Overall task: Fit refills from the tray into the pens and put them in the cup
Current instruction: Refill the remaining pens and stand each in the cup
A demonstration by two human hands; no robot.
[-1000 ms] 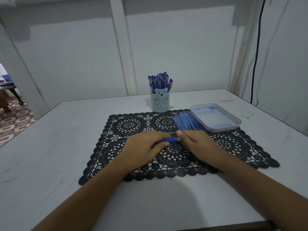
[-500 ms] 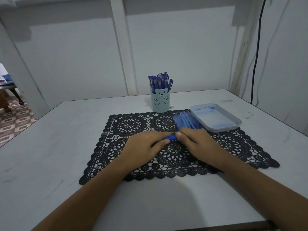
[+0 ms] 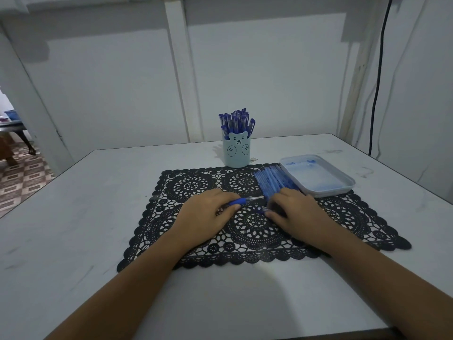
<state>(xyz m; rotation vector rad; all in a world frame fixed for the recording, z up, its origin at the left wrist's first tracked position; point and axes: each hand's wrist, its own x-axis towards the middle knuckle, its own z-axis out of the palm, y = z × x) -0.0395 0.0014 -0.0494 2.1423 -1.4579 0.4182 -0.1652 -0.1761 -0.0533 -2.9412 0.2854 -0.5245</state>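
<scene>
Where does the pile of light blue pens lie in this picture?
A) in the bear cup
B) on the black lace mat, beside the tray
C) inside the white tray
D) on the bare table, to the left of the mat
B: the pile of light blue pens lies on the black lace mat, just to the left of the white tray and not inside it.

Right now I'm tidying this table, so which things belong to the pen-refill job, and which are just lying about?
Job: pen, gripped by left hand; right hand; blue pile beside tray; cup of pens.
Lying about: black lace mat; black cable on wall.
</scene>
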